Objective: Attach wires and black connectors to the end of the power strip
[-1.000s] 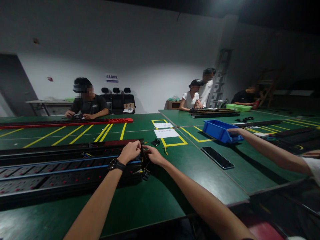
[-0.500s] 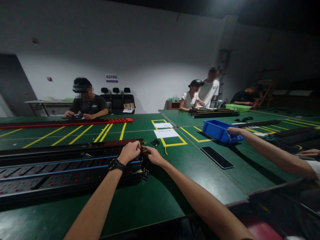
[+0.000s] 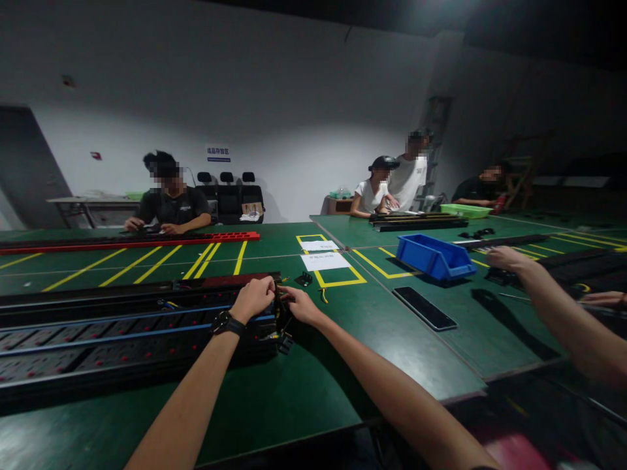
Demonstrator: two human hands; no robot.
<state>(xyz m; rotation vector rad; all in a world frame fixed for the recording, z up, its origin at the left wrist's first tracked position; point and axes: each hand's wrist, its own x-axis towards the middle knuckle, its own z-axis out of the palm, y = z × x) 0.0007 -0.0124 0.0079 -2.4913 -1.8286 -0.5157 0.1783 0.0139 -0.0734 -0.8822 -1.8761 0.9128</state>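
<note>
Long black power strips (image 3: 142, 339) with rows of sockets and red dots lie side by side on the left of the green table, blue edges running along them. My left hand (image 3: 253, 299), with a black watch at its wrist, is curled closed over the right end of a rear strip. Facing it, my right hand (image 3: 300, 305) has its fingers closed at the same strip end, among dark parts and wires; what they pinch is hidden. Loose wires and a black end piece (image 3: 285, 344) stick out at the nearer strip's end.
A small black part (image 3: 304, 279) and a yellow wire piece (image 3: 324, 296) lie beyond my right hand. Further right are a phone (image 3: 425, 308), a blue bin (image 3: 434, 256) and a co-worker's hand (image 3: 507, 258). Paper sheets (image 3: 326, 262) and red strips (image 3: 235, 236) lie farther back.
The co-worker's hand on the right has left the blue bin and moved right, over the dark strips there. My own hands have hardly moved.
</note>
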